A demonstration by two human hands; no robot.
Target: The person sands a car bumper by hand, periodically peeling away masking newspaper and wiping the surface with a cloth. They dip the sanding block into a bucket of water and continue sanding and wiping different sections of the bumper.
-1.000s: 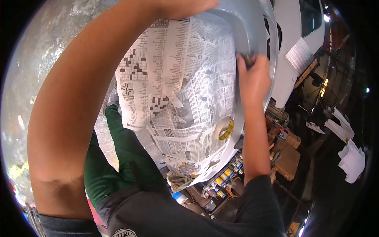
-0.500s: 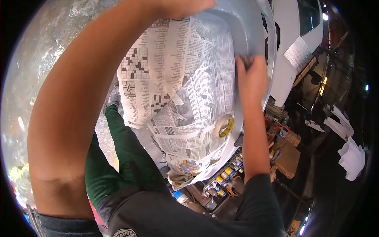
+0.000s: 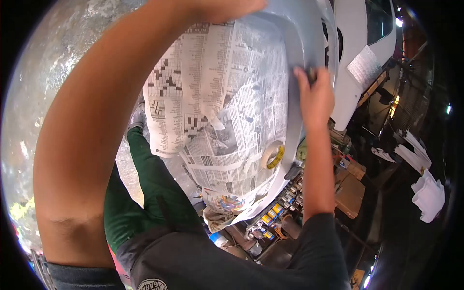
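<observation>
Sheets of newspaper cover the middle of a grey car panel, with crossword grids on the left sheet. My left hand lies stretched out over the panel at the top edge of the view, partly cut off. Over the bare grey border to the right of the paper, my right hand is closed on a small dark object, mostly hidden by the fingers. A roll of masking tape with a yellow core rests on the newspaper's lower right.
Beyond the panel stands a white car with a silvery sheet on it. Several small cans and a cardboard box lie below and to the right. White pieces are at the far right.
My right hand has shifted a little to the right along the grey border, still closed on the dark object. My left hand has hardly moved.
</observation>
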